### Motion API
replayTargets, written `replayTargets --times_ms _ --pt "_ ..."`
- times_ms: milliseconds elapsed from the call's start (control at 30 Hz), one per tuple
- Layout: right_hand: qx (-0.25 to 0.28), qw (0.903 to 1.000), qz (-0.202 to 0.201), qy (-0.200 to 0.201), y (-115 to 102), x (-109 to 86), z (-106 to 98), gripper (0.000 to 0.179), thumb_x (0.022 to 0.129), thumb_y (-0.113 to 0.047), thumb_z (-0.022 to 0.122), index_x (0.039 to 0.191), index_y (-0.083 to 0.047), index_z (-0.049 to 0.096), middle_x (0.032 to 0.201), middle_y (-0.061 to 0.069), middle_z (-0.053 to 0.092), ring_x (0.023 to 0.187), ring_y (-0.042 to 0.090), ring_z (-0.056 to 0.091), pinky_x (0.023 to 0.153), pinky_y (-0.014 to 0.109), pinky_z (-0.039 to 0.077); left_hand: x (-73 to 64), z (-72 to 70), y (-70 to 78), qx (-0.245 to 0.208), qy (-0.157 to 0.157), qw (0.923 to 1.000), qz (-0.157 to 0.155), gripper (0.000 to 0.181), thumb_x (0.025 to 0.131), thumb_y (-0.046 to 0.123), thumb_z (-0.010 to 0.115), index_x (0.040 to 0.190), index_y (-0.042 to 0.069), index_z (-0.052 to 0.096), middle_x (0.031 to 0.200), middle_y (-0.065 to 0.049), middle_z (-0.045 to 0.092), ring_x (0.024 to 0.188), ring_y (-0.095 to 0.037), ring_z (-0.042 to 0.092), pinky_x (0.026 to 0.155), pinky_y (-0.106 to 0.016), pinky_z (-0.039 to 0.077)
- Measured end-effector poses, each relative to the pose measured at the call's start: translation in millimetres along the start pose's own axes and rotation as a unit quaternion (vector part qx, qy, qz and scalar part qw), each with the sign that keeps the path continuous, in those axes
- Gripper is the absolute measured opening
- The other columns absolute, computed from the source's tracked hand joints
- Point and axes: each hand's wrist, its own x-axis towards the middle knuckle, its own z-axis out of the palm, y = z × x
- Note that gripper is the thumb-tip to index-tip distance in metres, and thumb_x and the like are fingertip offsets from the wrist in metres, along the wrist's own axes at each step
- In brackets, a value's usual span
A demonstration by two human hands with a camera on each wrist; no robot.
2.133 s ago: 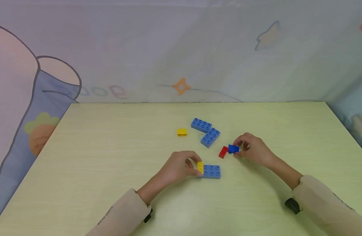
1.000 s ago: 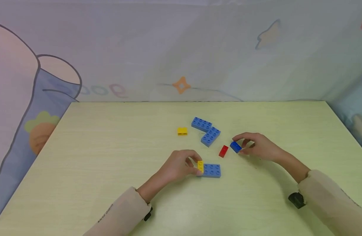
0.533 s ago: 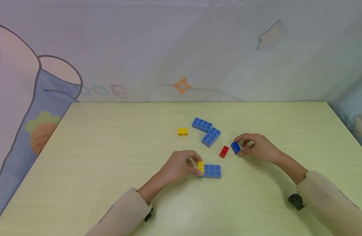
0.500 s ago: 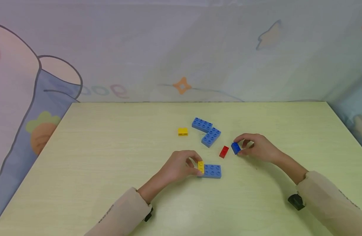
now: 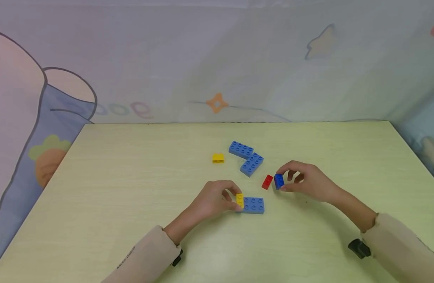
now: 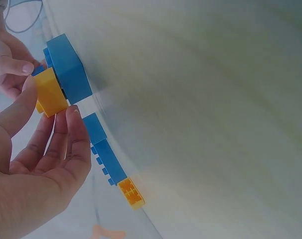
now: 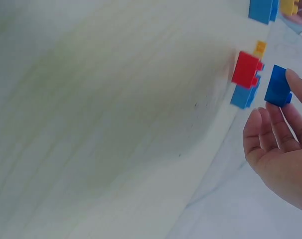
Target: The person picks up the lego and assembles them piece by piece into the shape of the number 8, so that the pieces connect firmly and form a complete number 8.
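Note:
With thumb and fingers, my left hand (image 5: 215, 198) pinches a small yellow brick (image 5: 239, 201), which sits on the left end of a larger light-blue brick (image 5: 254, 205). The left wrist view shows that yellow brick (image 6: 50, 93) between thumb and fingertips, against the light-blue brick (image 6: 70, 69). My right hand (image 5: 310, 181) pinches a small dark-blue brick (image 5: 279, 181). In the right wrist view the dark-blue brick (image 7: 278, 86) is held off the table, studs facing right. Just left of it a small red brick (image 5: 267, 182) lies on the table.
Two more light-blue bricks lie farther back, one angled (image 5: 252, 164) and one behind it (image 5: 241, 149), their ends close together. A loose yellow brick (image 5: 218, 158) lies to their left. The pale wooden table (image 5: 114, 188) ends at a printed cloth (image 5: 167, 59) behind.
The right hand has lifted the dark-blue brick from beside the red one, turned it so its studs show, and moved it slightly nearer and left. The left hand stays in place.

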Motion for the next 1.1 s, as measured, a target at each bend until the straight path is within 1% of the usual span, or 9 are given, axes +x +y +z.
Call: replayTargets --times_ms 300,400,700,900,1100 --pt "0.033 0.9985 -0.028 -0.032 -18 -3.0 24 0.031 0.076 -0.01 0.074 0.104 -0.005 0.061 0.093 -0.001 0.058 0.083 0.023 0.053 0.068 0.026 0.049 0.8 0.3 -0.2 0.001 0.0 1.0 0.0 0.025 0.075 0.014 0.075 0.098 0.01 0.066 0.087 0.001 0.061 0.077 -0.014 0.054 0.064 -0.023 0.045" --pt "0.037 0.9982 -0.026 -0.039 -21 -3.6 31 0.031 0.076 -0.01 0.074 0.103 -0.004 0.06 0.09 -0.001 0.057 0.082 0.023 0.052 0.068 0.026 0.049 0.9 0.4 -0.6 0.001 0.001 1.0 0.001 0.025 0.075 0.014 0.075 0.097 0.01 0.066 0.087 0.001 0.061 0.077 -0.014 0.055 0.064 -0.024 0.045" --pt "0.039 0.9985 -0.02 -0.034 -28 -6.6 40 0.032 0.076 -0.011 0.074 0.102 -0.002 0.06 0.087 0.003 0.057 0.08 0.023 0.052 0.067 0.025 0.048 1.6 0.7 -1.0 0.003 0.0 1.0 0.001 0.025 0.075 0.015 0.076 0.097 0.01 0.066 0.087 0.002 0.062 0.076 -0.013 0.055 0.064 -0.024 0.045" --pt "0.032 0.9989 -0.008 -0.032 -24 -6.3 46 0.031 0.075 -0.011 0.075 0.101 -0.005 0.06 0.088 0.0 0.056 0.08 0.021 0.053 0.068 0.025 0.049 1.9 0.3 -0.6 0.004 0.001 1.0 0.0 0.025 0.075 0.015 0.076 0.097 0.011 0.066 0.087 0.003 0.061 0.077 -0.013 0.055 0.064 -0.024 0.045" --pt "0.033 0.9988 -0.019 -0.029 -23 -6.7 48 0.031 0.074 -0.009 0.076 0.1 -0.005 0.059 0.088 -0.001 0.057 0.078 0.021 0.053 0.067 0.026 0.049 1.6 -0.6 -0.2 0.006 0.002 1.0 0.003 0.025 0.074 0.015 0.076 0.097 0.011 0.066 0.089 0.002 0.062 0.077 -0.014 0.055 0.065 -0.024 0.045"
